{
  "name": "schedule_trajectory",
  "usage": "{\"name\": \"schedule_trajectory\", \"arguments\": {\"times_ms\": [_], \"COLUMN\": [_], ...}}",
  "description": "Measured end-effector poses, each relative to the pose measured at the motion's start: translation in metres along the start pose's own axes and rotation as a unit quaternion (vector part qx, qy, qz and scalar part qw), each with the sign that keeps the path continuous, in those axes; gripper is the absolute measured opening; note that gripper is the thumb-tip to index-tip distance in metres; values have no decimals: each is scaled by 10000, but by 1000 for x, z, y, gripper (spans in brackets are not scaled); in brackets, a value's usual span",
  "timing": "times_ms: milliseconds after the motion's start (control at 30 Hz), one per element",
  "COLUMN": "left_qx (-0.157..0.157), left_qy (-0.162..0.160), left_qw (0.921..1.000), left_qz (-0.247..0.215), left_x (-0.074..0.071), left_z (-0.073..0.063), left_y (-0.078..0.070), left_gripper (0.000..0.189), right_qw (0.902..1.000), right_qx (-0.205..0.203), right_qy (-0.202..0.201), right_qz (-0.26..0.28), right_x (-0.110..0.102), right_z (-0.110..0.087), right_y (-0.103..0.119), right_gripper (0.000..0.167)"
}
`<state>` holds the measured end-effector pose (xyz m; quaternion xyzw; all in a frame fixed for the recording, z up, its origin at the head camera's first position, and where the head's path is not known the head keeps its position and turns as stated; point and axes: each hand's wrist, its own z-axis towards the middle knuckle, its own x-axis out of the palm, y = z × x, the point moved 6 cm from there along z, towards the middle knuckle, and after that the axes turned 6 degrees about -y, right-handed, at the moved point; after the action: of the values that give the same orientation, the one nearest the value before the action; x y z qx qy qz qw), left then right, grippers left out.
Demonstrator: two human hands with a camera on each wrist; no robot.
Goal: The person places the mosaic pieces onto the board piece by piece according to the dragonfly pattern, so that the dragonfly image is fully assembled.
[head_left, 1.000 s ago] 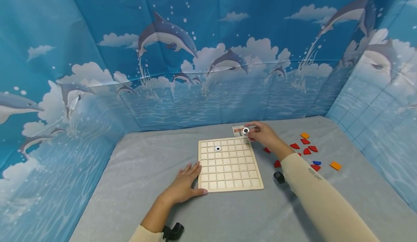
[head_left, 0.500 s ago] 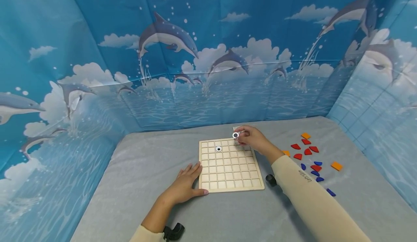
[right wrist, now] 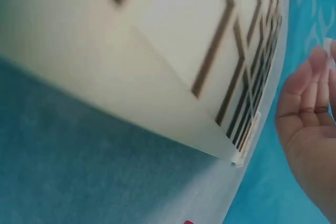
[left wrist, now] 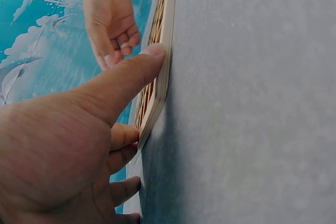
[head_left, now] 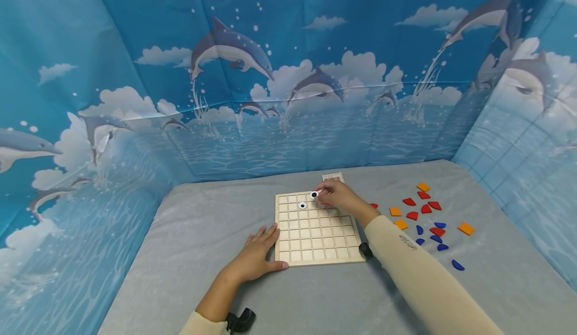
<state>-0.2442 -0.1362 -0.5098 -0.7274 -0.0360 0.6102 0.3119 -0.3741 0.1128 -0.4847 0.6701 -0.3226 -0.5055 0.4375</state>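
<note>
A wooden grid board (head_left: 318, 264) lies on the grey cloth, ruled into square cells. One white eye piece with a black dot (head_left: 302, 206) sits in an upper cell. My right hand (head_left: 339, 196) pinches another round white eye piece (head_left: 314, 195) between thumb and fingertips over the board's far part. In the right wrist view, only a white edge of that held piece (right wrist: 328, 45) shows by the fingers. My left hand (head_left: 256, 255) rests against the board's left side, fingers fairly straight. The left wrist view has its thumb (left wrist: 139, 69) on the near edge.
Right of the board lie scattered orange squares (head_left: 466, 229), red quarter-round pieces (head_left: 412, 216) and blue half-round pieces (head_left: 458, 265). Behind the board is a small printed card (head_left: 333, 177), partly covered by the right hand. A dolphin-print curtain (head_left: 288, 124) stands behind the table.
My right hand has moved left and nearer with the held eye piece, from beside the card to over the board's upper rows. My left hand and the board have stayed in place.
</note>
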Motion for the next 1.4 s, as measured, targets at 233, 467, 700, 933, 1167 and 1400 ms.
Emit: {"name": "schedule_trajectory", "arguments": {"times_ms": [233, 467, 700, 933, 1167, 1400], "left_qx": [-12, -7, -27, -12, 16, 5], "left_qy": [7, 4, 50, 56, -9, -46], "left_qw": [10000, 10000, 10000, 10000, 10000, 10000], "left_qz": [-4, 22, -9, -43, -48, -19], "left_x": [0, -1, -1, 1, 0, -1], "left_z": [1, 2, 0, 0, 0, 1], "left_y": [0, 0, 1, 1, -1, -1], "left_gripper": [98, 98, 97, 97, 98, 98], "right_qw": [9985, 9968, 9925, 9889, 9864, 9862], "right_qx": [249, 271, 467, 405, 356, 395], "right_qy": [138, 243, 14, -100, -167, -154], "right_qz": [-474, -708, -1128, -1423, -1597, -1601], "right_x": [7, 11, 15, 18, 21, 20], "right_z": [2, 4, 7, 8, 7, 8], "right_y": [-6, -6, -7, -11, -11, -10], "right_gripper": [29, 29, 25, 25, 25, 26]}}
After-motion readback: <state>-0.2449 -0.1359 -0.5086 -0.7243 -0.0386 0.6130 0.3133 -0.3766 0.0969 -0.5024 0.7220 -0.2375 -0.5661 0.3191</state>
